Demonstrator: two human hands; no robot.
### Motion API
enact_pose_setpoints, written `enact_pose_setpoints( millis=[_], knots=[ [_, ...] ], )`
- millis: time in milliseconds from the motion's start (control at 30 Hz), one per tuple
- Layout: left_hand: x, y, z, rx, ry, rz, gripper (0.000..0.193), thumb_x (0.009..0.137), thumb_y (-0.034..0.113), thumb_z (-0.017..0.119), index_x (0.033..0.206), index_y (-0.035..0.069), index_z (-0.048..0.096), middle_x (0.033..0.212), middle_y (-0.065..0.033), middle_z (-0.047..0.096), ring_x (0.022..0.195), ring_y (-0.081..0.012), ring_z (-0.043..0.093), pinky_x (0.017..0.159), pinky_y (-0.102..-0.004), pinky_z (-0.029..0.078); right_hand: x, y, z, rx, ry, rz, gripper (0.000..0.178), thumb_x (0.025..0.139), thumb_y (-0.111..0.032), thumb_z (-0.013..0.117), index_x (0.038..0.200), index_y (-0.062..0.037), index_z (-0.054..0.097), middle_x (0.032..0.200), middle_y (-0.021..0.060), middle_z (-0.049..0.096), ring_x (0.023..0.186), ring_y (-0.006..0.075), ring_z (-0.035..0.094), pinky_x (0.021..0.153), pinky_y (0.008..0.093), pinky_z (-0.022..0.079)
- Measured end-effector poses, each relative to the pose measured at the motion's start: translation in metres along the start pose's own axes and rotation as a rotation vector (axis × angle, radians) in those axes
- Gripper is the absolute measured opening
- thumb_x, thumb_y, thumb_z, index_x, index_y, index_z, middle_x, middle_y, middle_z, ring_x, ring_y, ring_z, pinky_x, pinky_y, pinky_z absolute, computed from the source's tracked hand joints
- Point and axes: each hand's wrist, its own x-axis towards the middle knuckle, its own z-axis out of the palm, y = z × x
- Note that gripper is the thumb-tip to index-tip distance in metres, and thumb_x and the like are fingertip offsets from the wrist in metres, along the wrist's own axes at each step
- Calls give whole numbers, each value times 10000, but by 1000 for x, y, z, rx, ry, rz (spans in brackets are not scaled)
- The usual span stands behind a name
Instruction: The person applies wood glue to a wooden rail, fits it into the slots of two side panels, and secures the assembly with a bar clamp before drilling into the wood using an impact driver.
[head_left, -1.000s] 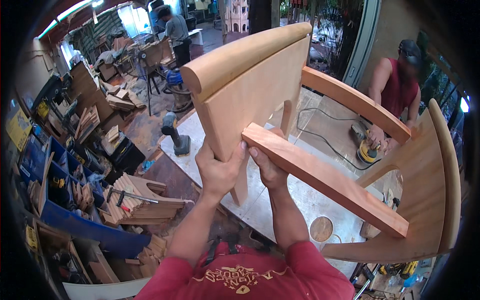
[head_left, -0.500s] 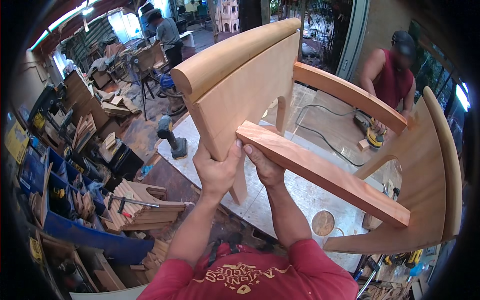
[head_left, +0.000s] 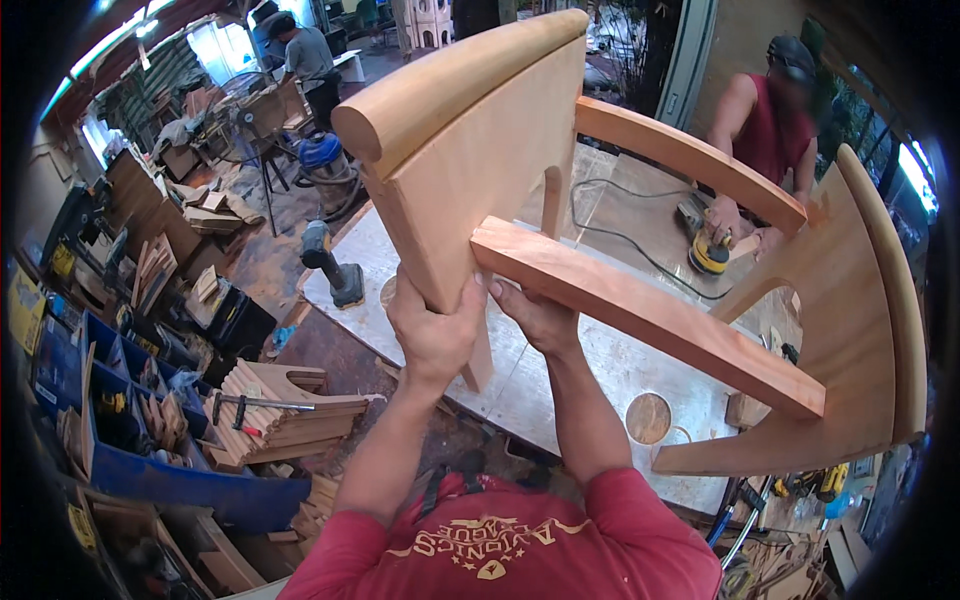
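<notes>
A wooden furniture frame stands on the workbench, with two curved end panels joined by two rails. My left hand (head_left: 435,325) is wrapped round the lower edge of the left end panel (head_left: 480,170), which has a thick rounded top. My right hand (head_left: 540,318) cups the near rail (head_left: 650,315) from below at its left end, where it meets that panel; some of its fingers are hidden behind the wood. Both thumbs lie close together at this joint. The far rail (head_left: 690,160) and the right end panel (head_left: 850,310) are untouched by me.
A cordless drill (head_left: 335,265) stands on the workbench (head_left: 520,400) left of the frame. Across the bench, a co-worker holds a yellow sander (head_left: 708,255) with a trailing cord. Stacked wooden parts (head_left: 265,410) and a blue bin (head_left: 190,490) lie to the left.
My view has shifted slightly, while both hands keep their grip at the joint. The co-worker's sander has moved left, and their other hand now shows beside a small wood piece.
</notes>
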Motion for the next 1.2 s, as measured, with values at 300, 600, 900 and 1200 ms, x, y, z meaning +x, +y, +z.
enact_pose_setpoints(
  millis=[300,600,900,1200],
  knots=[
    [12,16,4,92,114,156,431,810,117,759,1127,-71,537,944,-145,678,861,-206,665,764,-331,529,1,-5,5,87,81,115,349,839,-203,740,1134,-43,645,1098,80,584,1037,217,575,888,344,457],
    [11,21,11,84,111,94,374,838,83,723,1140,-60,554,1035,-134,644,941,-203,632,834,-331,503,5,-7,2,99,34,80,298,851,-156,734,1106,-17,667,1093,76,592,1013,194,585,852,331,470],
    [9,18,9,57,145,95,383,840,82,729,1154,-60,561,1072,-125,639,958,-190,618,845,-326,498,7,-7,3,125,4,91,312,843,-141,743,1118,-18,661,1099,77,582,1002,198,586,843,335,470],
    [10,0,-2,167,76,-124,499,879,171,725,1274,-40,506,1193,-178,612,1044,-243,609,940,-390,484,-14,38,5,-206,-27,157,671,842,-416,752,1356,-62,506,1352,152,523,1329,249,422,1115,405,319]
  ],
)
